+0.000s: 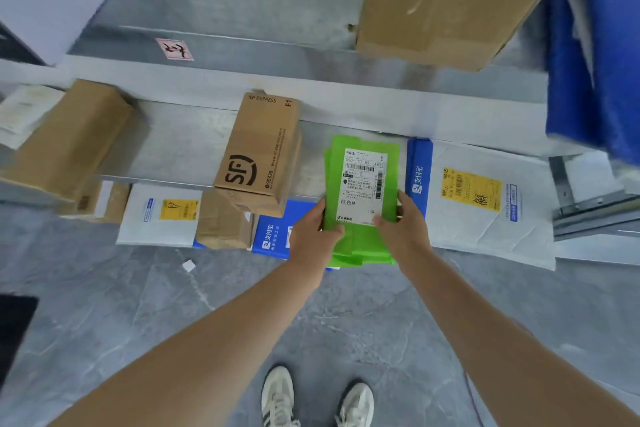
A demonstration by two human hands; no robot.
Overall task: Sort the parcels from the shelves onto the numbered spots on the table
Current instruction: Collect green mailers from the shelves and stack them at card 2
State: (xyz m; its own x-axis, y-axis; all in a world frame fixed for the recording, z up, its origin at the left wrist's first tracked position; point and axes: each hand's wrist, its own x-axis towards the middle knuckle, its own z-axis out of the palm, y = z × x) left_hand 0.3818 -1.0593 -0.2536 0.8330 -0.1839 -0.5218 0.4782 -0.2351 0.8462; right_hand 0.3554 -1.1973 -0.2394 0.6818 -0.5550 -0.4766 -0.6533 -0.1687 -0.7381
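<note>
Between the grips of left hand (pixel 313 232) and right hand (pixel 401 225), both clamped on its side edges, sits the green parcel (pixel 362 191), shelf (pixel 194 149) beyond. It seems light, floppy, slick; support underneath.

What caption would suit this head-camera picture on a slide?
Left hand and right hand grip a green parcel at the shelf, between an SF Express carton and a white mailer.

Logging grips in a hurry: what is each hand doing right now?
Left hand: grips the green parcel.
Right hand: grips the same parcel.
</note>
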